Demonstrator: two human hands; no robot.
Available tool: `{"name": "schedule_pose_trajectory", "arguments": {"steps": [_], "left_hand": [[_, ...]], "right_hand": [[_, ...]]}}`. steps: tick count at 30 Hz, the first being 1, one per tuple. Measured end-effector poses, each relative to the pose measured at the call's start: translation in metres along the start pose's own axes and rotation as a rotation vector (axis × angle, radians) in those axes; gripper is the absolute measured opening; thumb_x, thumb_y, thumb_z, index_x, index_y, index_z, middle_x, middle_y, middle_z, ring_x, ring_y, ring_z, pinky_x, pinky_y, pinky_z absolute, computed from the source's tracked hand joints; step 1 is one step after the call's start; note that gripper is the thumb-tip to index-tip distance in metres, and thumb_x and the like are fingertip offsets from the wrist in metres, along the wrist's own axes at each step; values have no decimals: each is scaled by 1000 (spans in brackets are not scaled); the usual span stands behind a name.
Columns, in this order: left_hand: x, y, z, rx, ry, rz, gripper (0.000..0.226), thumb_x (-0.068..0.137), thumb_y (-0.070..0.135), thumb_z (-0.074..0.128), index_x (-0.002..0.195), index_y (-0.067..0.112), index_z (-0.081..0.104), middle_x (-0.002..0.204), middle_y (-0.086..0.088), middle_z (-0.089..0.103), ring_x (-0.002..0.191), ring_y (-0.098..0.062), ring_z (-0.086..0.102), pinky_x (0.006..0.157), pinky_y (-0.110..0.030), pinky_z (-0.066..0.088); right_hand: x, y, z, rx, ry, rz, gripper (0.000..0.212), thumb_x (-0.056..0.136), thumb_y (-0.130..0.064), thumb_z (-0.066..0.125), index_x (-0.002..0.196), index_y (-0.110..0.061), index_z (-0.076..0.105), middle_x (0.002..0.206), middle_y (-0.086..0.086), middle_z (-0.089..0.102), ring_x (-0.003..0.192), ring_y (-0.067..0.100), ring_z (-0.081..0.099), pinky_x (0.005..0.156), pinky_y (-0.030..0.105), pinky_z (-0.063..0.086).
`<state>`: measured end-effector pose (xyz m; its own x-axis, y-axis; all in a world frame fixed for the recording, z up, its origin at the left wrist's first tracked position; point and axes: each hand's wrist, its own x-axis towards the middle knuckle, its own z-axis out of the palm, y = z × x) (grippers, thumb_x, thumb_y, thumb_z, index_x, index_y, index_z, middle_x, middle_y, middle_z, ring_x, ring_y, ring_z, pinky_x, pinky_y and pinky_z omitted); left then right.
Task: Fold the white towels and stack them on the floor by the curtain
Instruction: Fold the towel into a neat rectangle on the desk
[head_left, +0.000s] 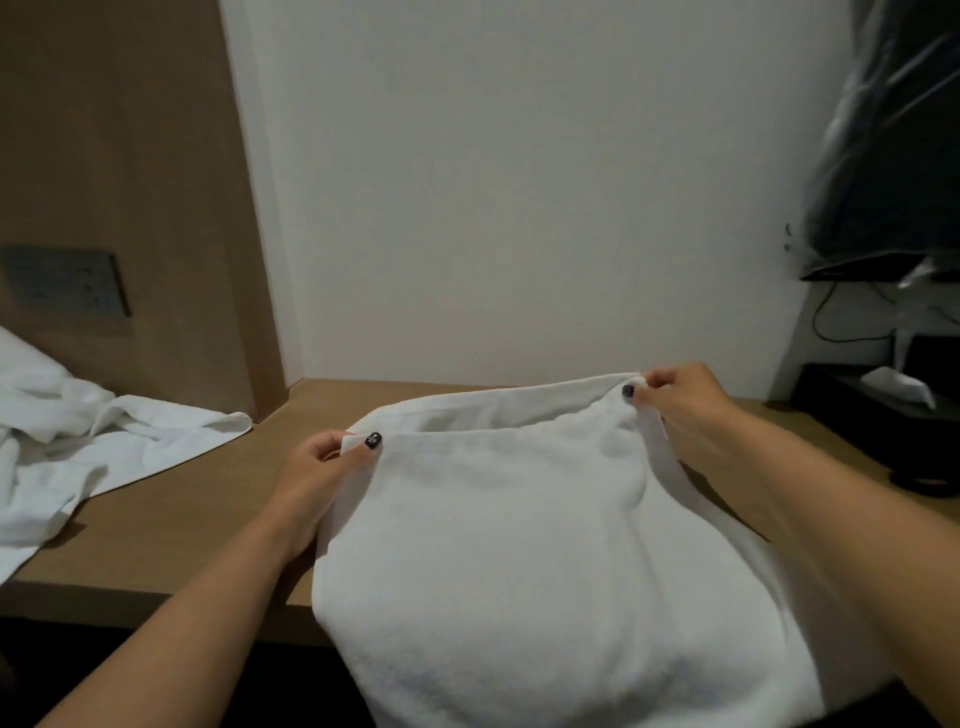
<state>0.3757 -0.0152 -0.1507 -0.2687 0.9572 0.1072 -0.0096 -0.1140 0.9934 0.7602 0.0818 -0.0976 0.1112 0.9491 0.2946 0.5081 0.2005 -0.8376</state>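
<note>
Meanwhile, a crumpled heap of white towels (78, 441) lay at the left edge of the wooden surface (208, 499), one corner reaching toward the back wall. Further right, the left hand (317, 478) pinched the near left corner of a white towel (519, 545), thumb on top, fingers (332, 441) curled beneath. That towel lay doubled over the surface's front edge, its lower part hanging off. The right hand (685, 410) pinched the towel's far right corner, lifted slightly. At the right edge sat a black tissue box (883, 410).
</note>
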Motion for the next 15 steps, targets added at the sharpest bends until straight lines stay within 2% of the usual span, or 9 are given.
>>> {"name": "schedule_pose_trajectory", "arguments": {"steps": [3,5,7,9,11,13,15], "left_hand": [[-11,20,9,-80,-8,17,23,71,30,79,77,10,69,68,-7,63,58,-19,53,55,-27,43],[-17,37,11,-117,-6,35,15,75,23,77,72,11,69,62,-3,62,55,-15,53,52,-23,42],[-22,54,12,-167,-4,67,9,79,16,76,75,9,72,67,-3,67,59,-14,58,55,-25,47],[-29,70,12,-198,4,117,7,80,13,75,81,7,73,74,-3,72,66,-15,63,63,-27,53],[-37,85,13,-242,12,165,5,83,10,72,85,6,72,71,0,73,63,-11,64,60,-21,54],[-45,97,16,-273,0,199,6,83,10,70,87,5,71,68,1,72,59,-8,64,55,-18,53],[-54,109,19,-301,-31,231,11,78,13,72,86,5,72,71,0,73,61,-9,65,57,-19,55]], "right_hand": [[-11,-15,-25,-22,26,-86,20,88,-13,69,68,-12,67,63,4,59,61,16,52,58,27,40],[-16,-20,-37,-14,80,-119,16,88,-14,69,72,-14,69,67,6,63,65,17,56,61,26,42],[-21,-27,-47,33,138,-150,12,88,-14,69,77,-13,71,68,6,64,63,14,56,61,25,44],[-27,-36,-59,57,188,-170,10,89,-13,67,79,-12,70,65,1,61,53,3,53,51,17,43],[-31,-44,-74,62,195,-193,10,91,-13,66,81,-13,68,68,-2,60,56,3,52,49,9,40],[-35,-50,-88,86,192,-218,11,91,-14,67,80,-18,68,72,-3,61,64,8,52,57,13,43],[-38,-52,-98,124,213,-236,14,90,-13,67,79,-20,68,74,-3,62,67,9,53,63,19,45]]}}
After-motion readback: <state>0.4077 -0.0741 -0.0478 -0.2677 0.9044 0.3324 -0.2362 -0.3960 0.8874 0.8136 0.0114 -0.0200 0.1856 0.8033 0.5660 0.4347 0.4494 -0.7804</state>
